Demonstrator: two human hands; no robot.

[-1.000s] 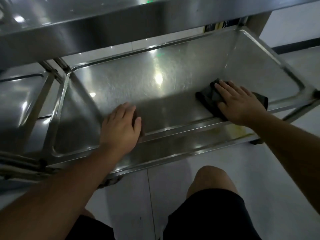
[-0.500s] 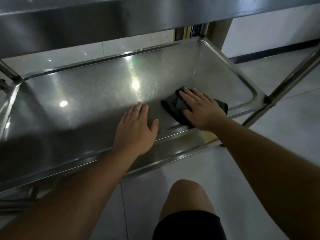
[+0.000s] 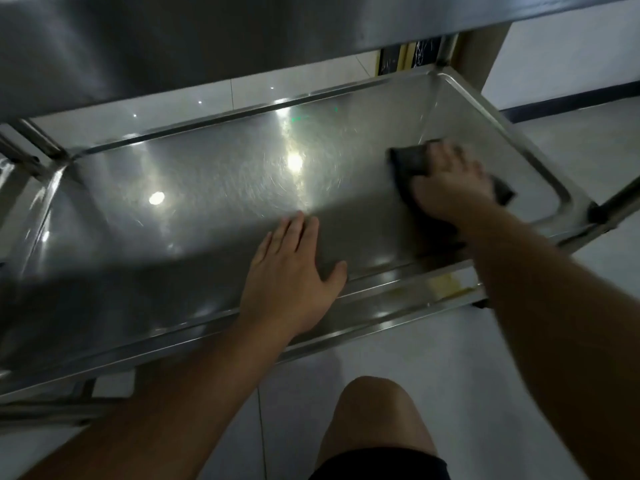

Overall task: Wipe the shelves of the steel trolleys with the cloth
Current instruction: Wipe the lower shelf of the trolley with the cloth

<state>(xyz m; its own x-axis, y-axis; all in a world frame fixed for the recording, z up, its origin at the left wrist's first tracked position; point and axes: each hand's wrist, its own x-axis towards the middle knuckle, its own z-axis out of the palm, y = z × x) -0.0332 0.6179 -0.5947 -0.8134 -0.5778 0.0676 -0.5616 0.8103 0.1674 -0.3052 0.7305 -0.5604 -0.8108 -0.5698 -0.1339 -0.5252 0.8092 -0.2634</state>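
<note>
A steel trolley's lower shelf (image 3: 207, 188) spreads across the view, shiny with light spots and a raised rim. A dark cloth (image 3: 410, 161) lies on the shelf's right part, close to the right wall. My right hand (image 3: 450, 183) presses flat on the cloth, covering most of it; the hand is blurred. My left hand (image 3: 294, 271) rests palm-down with fingers apart on the shelf near its front rim, holding nothing.
The trolley's upper shelf (image 3: 242, 39) overhangs the top of the view. A steel upright (image 3: 620, 199) stands at the right corner, and another trolley's frame (image 3: 24, 157) sits at the left. My knee (image 3: 377, 410) is over a pale tiled floor (image 3: 450, 358).
My right hand has slid the cloth away to the right and farther back on the shelf. My left hand stays planted near the front rim.
</note>
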